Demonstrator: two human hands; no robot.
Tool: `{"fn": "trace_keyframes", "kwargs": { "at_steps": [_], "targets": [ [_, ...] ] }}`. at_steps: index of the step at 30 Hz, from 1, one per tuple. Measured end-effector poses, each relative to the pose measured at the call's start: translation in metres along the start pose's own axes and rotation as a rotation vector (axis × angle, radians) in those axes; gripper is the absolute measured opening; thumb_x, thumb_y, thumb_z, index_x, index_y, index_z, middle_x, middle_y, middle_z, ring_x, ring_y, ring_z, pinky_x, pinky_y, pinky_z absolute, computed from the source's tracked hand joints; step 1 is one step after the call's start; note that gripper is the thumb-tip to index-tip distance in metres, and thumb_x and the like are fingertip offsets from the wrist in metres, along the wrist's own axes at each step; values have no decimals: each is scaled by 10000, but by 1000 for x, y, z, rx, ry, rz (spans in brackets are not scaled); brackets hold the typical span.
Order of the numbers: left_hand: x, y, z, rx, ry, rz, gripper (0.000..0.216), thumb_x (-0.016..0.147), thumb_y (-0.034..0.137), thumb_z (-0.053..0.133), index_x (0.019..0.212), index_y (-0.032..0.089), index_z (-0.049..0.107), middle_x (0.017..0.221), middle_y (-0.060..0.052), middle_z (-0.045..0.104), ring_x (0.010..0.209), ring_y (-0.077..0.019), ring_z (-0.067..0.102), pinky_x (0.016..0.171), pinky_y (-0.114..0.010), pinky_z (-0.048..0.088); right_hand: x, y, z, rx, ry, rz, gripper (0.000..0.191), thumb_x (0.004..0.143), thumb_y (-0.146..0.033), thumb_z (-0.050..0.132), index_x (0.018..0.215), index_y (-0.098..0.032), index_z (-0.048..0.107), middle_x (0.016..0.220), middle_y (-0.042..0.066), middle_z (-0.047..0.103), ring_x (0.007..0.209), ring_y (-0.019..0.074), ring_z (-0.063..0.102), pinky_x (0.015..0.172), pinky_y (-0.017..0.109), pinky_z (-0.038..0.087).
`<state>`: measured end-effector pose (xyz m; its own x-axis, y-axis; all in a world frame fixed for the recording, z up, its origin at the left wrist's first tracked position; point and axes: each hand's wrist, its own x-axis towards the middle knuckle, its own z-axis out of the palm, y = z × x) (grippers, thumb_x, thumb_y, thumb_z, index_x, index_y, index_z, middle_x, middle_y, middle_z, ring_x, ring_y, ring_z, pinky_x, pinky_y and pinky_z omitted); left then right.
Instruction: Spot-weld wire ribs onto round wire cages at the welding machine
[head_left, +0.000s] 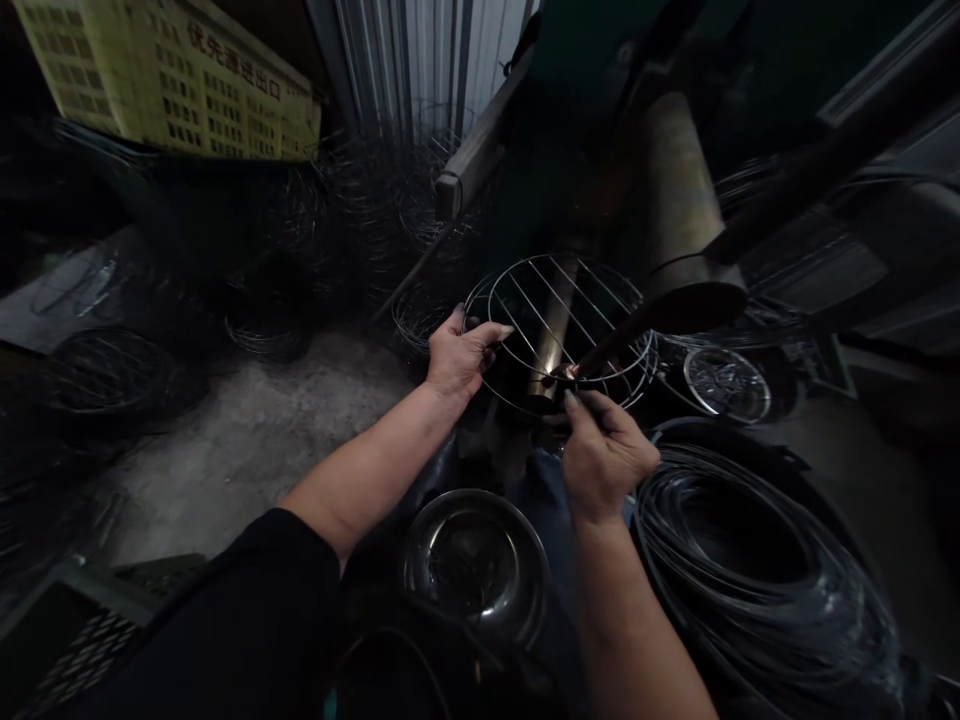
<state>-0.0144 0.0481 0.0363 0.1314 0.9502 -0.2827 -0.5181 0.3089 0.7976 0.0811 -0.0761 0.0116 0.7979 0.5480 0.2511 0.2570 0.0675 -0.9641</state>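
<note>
A round wire rack [559, 300] with parallel cross wires sits over a metal bar of a dark machine [679, 215] in front of me. My left hand [459, 352] grips the rack's left rim, fingers curled over the wire. My right hand [600, 450] is closed on the rack's near rim by the bar's tip, where a small glow shows. A dark rod [622, 335] of the machine reaches down to that same spot.
A shiny metal bowl [476, 560] lies below my arms. A large coil of black wire rings [750, 550] lies at right, a small wire disc [726, 383] beyond it. Stacks of dark wire racks [112, 375] crowd the concrete floor at left and behind.
</note>
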Motion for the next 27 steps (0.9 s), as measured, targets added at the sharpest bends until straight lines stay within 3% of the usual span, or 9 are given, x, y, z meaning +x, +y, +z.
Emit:
{"fn": "trace_keyframes", "kwargs": {
  "at_steps": [5, 11, 17, 21, 27],
  "targets": [
    [5, 0, 2, 8, 36, -44, 431, 538, 86, 769, 909, 181, 570, 671, 55, 538, 557, -74, 525, 492, -210, 333, 5, -3, 2, 37, -33, 44, 193, 750, -343, 728, 796, -156, 740, 661, 9, 696, 518, 165, 662, 509, 256, 509],
    [2, 5, 6, 27, 83, -38, 641, 574, 22, 754, 1180, 150, 586, 663, 68, 535, 543, -69, 515, 507, -218, 330, 4, -2, -8, 10, -89, 103, 242, 710, -368, 780, 819, -154, 754, 595, -12, 664, 489, 171, 659, 439, 236, 477],
    [2, 3, 6, -9, 113, -52, 783, 584, 6, 744, 1322, 143, 523, 662, 74, 541, 537, -69, 523, 502, -215, 320, -6, 7, -5, 123, -5, 129, 257, 661, -354, 801, 813, -155, 745, 647, -12, 686, 443, 155, 640, 419, 236, 486],
    [2, 2, 6, -13, 98, -37, 668, 574, 16, 759, 1204, 138, 573, 639, 80, 522, 531, -70, 510, 491, -218, 324, -7, 11, 0, 168, 50, 123, 263, 633, -352, 823, 787, -156, 737, 624, -22, 675, 408, 140, 608, 388, 231, 470],
    [-4, 0, 6, 24, 86, -23, 291, 661, 23, 734, 841, 171, 560, 629, 63, 508, 510, -60, 486, 476, -187, 309, -2, 16, 0, 109, 39, 139, 299, 632, -401, 801, 783, -154, 729, 631, -23, 661, 401, 132, 577, 371, 243, 447]
  ]
}}
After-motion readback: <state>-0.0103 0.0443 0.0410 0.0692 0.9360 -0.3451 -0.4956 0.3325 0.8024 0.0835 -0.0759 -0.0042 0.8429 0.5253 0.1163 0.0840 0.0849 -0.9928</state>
